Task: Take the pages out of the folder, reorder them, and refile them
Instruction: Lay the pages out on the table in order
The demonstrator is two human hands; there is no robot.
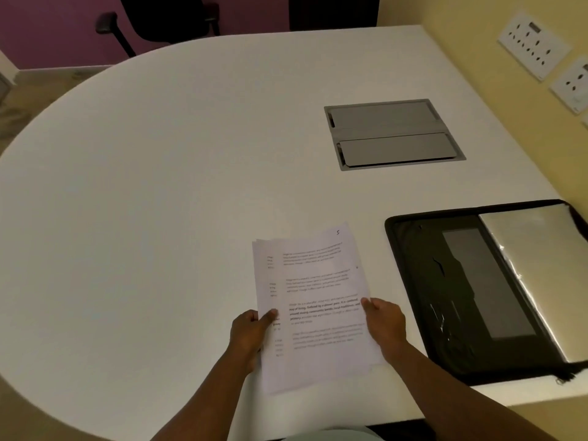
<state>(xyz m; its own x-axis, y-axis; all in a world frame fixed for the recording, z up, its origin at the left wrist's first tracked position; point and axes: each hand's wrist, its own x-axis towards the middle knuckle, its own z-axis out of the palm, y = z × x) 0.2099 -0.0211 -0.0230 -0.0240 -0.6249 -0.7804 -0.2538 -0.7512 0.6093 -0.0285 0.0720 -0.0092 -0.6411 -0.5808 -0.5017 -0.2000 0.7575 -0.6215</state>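
Note:
A stack of white printed pages (313, 291) lies over the white table's near edge, slightly fanned, with a handwritten "5" at the top sheet's upper right corner. My left hand (249, 331) grips the stack's left edge, thumb on top. My right hand (386, 324) holds the right edge the same way. To the right lies the black zip folder (445, 281), spread open, with clear plastic sleeves (537, 265) on its right half. The folder sits apart from the pages.
A grey cable hatch (393, 133) is set flush into the white table (159, 186) beyond the folder. A black office chair (165, 20) stands past the far edge. Wall sockets (534, 44) are on the yellow wall at right.

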